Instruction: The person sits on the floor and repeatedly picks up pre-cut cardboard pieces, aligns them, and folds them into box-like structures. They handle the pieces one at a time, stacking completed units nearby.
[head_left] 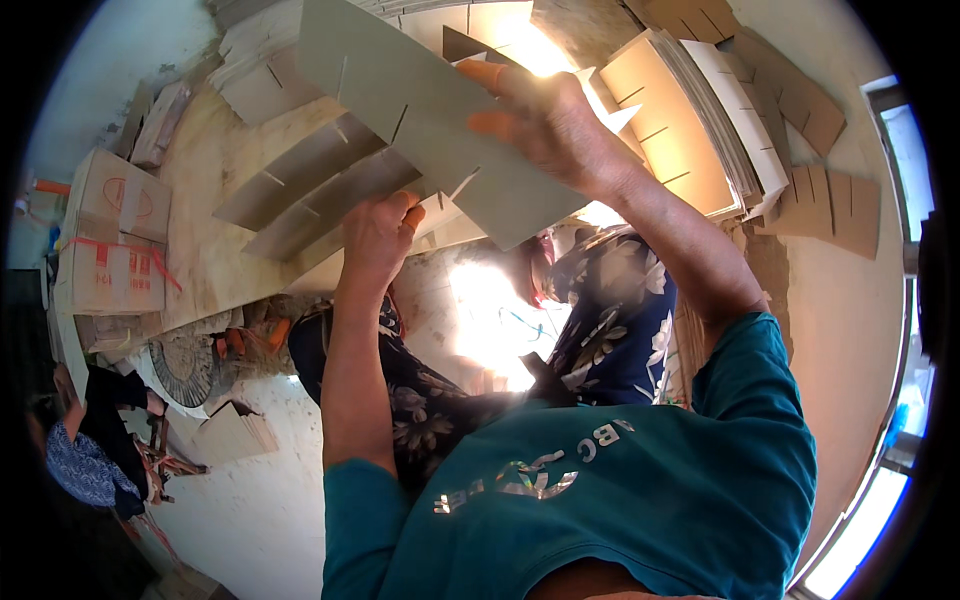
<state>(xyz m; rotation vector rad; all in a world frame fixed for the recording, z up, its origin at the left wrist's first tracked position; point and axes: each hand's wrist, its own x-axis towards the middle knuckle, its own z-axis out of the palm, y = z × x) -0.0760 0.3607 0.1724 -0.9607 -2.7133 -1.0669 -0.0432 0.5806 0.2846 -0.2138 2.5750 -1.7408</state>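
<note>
A large grey slotted cardboard divider sheet (430, 110) is held up at a slant in front of me, with several short slits cut in it. My right hand (555, 125) grips its upper right part, fingers spread over the edge. Below it, my left hand (380, 235) is closed, thumb against fingers, on slotted cardboard strips at their right end. Two of these cardboard strips (320, 205) stick out to the left, standing side by side over the table and meeting the sheet near its slits. Exactly how they join is hidden behind my left hand.
A wooden table (200, 230) carries stacked cardboard (265, 85) at the back. More slotted sheets (670, 120) stand packed at the right. A taped carton (118, 235) sits at the left edge. Another person (95, 465) is at the lower left, near a round woven-looking object (183, 370).
</note>
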